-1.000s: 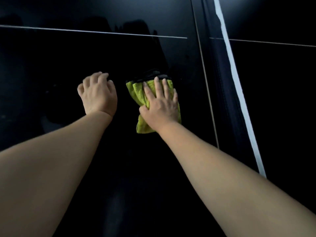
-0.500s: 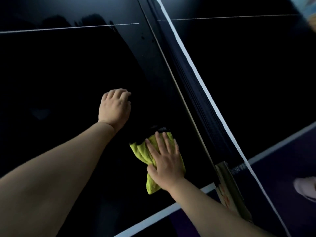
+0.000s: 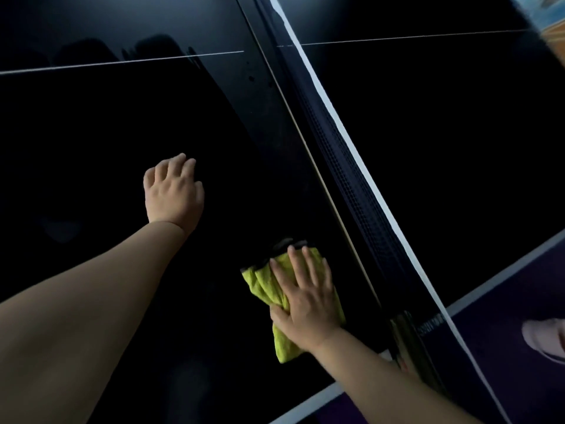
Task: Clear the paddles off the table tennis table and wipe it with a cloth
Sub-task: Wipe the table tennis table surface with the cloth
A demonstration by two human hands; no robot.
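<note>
Head view showed the right grip (image 3: 305,298) lying flat, fingers straight, pressing a yellow-green cloth (image 3: 263,283) onto the dark tabletop (image 3: 91,148). The cloth lay near the tabletop's side edge, just beside the net (image 3: 351,185). The left grip (image 3: 174,194) rested on the tabletop well apart from the cloth, fingers loosely bent, holding nothing. A shoe (image 3: 547,341) showed beyond the edge, lower right.

Dark table (image 3: 91,133), yellow-green cloth (image 3: 263,284) beside net (image 3: 351,179)

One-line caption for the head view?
Right hand presses yellow cloth on the dark table by the net; left hand rests alongside.
</note>
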